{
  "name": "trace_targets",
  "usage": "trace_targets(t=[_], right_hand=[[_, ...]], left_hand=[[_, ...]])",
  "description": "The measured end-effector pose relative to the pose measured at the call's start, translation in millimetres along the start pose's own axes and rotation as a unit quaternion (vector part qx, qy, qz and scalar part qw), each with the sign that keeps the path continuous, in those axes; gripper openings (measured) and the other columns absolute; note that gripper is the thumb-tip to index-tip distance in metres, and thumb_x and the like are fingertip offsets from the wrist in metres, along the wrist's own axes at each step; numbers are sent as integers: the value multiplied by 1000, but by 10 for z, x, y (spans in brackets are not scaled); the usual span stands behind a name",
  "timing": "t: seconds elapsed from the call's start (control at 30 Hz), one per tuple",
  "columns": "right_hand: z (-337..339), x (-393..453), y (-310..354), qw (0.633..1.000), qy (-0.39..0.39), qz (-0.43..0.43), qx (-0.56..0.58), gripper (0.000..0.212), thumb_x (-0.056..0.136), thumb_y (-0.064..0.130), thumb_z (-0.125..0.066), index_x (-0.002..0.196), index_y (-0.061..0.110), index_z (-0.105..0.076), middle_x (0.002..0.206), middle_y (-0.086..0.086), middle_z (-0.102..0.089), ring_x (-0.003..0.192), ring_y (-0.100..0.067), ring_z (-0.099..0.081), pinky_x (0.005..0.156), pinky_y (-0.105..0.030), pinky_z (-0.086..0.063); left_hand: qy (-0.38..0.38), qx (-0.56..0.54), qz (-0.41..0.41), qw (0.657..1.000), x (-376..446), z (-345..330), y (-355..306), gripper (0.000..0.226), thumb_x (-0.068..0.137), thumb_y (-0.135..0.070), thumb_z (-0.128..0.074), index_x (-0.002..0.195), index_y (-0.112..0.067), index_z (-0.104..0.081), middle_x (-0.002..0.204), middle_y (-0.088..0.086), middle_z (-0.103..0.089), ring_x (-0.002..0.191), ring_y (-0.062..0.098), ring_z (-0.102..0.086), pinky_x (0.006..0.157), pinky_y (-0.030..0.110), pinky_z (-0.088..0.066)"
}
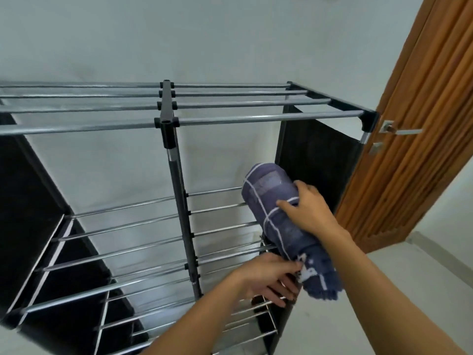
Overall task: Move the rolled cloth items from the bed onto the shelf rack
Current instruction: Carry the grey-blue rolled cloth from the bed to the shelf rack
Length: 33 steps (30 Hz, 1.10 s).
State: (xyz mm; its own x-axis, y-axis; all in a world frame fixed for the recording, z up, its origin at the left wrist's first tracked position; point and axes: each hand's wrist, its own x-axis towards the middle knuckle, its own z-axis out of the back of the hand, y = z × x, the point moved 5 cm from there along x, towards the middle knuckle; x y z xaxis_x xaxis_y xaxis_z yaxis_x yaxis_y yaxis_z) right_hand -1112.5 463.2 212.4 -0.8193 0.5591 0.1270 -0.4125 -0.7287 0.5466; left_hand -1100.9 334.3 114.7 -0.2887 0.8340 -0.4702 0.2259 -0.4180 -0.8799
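A rolled purple-blue cloth [275,201] with thin white stripes lies lengthwise on the middle tier's metal bars in the right bay of the shelf rack [167,119]. Its far end points up toward the black fabric side panel. My right hand [305,210] grips the roll from above, around its middle. My left hand [266,278] holds the near, frayed end from below and from the left. The bed is out of view.
The rack has chrome bars and black joints, with a left bay, a top tier and lower tiers that hold nothing. A white wall stands behind it. A wooden door [414,124] with a metal handle [399,130] is just right of the rack, above pale floor.
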Motion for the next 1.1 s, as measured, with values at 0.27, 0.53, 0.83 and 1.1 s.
trace_targets(t=[0.27,0.53,0.83,1.1], right_hand=[[63,-186,-273,998,31,-52,-8,67,86,50,-59,138,13,-37,134,-17,-55,120,-36,-54,96,-38,-44],[-10,-172,-150,999,14,-41,14,57,88,41,-57,134,14,-39,127,-14,-61,112,-35,-59,90,-38,-49],[174,138,121,994,-57,10,96,51,91,34,-58,134,13,-41,130,-15,-58,115,-33,-57,85,-31,-44],[-152,176,-74,994,-41,-29,102,65,94,42,-50,147,13,-28,149,-13,-40,133,-30,-43,108,-35,-34]], left_hand=[[-235,-45,-113,964,52,579,-537,20,95,-9,-50,77,-12,-56,73,8,-57,63,15,-55,63,24,-50],[-237,-175,-81,952,259,634,-652,7,94,-13,-53,99,-9,-57,91,15,-65,73,24,-61,69,34,-53],[-273,-203,-202,919,180,784,-1045,23,94,1,-46,84,-17,-59,80,3,-63,69,14,-60,63,26,-49],[-264,-93,-147,949,289,824,-846,25,94,-4,-48,114,-17,-55,127,12,-61,91,16,-57,79,28,-47]])
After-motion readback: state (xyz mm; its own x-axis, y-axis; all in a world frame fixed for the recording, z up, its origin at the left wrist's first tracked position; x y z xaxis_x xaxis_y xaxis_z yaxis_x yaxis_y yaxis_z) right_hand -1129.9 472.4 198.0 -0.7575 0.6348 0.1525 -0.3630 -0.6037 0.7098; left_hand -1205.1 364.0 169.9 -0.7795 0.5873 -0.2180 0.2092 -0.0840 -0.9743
